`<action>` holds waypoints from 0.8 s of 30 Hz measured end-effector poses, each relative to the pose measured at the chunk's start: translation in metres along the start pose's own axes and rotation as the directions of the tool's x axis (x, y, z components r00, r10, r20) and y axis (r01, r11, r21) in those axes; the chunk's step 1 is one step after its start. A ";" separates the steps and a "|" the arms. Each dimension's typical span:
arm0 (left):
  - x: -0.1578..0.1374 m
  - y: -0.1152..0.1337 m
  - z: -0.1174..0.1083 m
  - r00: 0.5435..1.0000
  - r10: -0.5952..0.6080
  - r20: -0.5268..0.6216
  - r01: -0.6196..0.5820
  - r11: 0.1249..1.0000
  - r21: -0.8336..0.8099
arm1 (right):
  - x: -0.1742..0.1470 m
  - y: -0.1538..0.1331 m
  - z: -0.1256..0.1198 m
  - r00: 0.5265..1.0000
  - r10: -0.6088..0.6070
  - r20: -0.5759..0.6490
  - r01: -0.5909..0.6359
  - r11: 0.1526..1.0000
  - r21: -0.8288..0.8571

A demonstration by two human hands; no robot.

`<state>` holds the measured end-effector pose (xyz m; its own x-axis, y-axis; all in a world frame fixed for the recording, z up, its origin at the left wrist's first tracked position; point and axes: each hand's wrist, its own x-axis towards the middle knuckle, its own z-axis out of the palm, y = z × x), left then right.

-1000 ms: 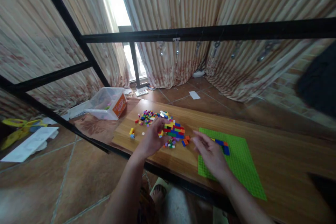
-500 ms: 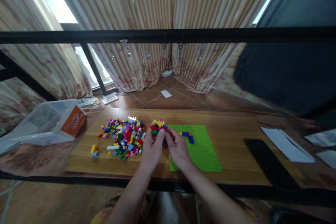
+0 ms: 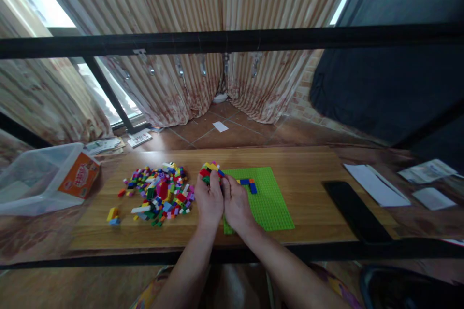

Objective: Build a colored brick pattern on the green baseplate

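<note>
A cluster of joined toy bricks (image 3: 210, 169) in red, yellow, green and blue shows above my fingers, between my two hands. My left hand (image 3: 209, 200) is closed around its near side. Pressed up against it, my right hand (image 3: 236, 203) has its fingers curled at the cluster's right side; its fingertips are partly hidden. Beneath and beyond my right hand lies a green baseplate (image 3: 271, 203), bearing a short angled row of blue, orange and yellow bricks (image 3: 250, 184). A heap of loose bricks (image 3: 163, 193) spreads to the left of my left hand.
A few yellow and blue bricks (image 3: 113, 215) sit apart at the left of the wooden board (image 3: 304, 193). Beyond it stands a clear plastic box (image 3: 39, 174) with an orange label. At right are a black flat slab (image 3: 357, 210) and white paper (image 3: 375, 184). A dark rail (image 3: 232, 41) crosses beyond.
The camera view has turned slightly right, so everything sits further left. My hands have drawn closer together around the brick cluster.
</note>
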<state>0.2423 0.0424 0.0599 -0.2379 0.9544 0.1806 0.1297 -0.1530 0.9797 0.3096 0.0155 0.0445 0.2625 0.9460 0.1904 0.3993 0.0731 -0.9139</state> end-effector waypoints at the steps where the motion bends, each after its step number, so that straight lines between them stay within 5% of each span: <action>1: 0.001 -0.002 0.001 1.000 -0.023 0.001 0.023 0.999 -0.033 | 0.000 0.000 -0.002 1.000 0.004 0.003 -0.004 1.000 0.005; 7: 0.003 -0.013 -0.001 0.943 -0.301 0.142 0.332 0.851 -0.407 | 0.013 0.010 -0.019 0.997 0.062 0.047 -0.069 0.984 0.166; 10: 0.000 -0.010 -0.003 0.905 -0.331 0.267 0.419 0.804 -0.423 | 0.020 0.015 -0.022 0.993 0.107 0.057 -0.120 0.945 0.303; 19: -0.004 -0.007 -0.009 0.881 -0.280 0.382 0.391 0.885 -0.254 | 0.022 0.009 -0.021 0.993 0.118 0.001 -0.112 0.935 0.337; 24: -0.008 -0.009 -0.005 0.879 -0.281 0.386 0.405 0.866 -0.294 | 0.020 0.007 -0.014 0.965 0.264 -0.015 -0.209 0.797 0.567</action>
<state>0.2387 0.0346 0.0504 0.1265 0.9806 -0.1499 -0.2669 0.1792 0.9469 0.3299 0.0301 0.0473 0.3719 0.9268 -0.0517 -0.2342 0.0397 -0.9714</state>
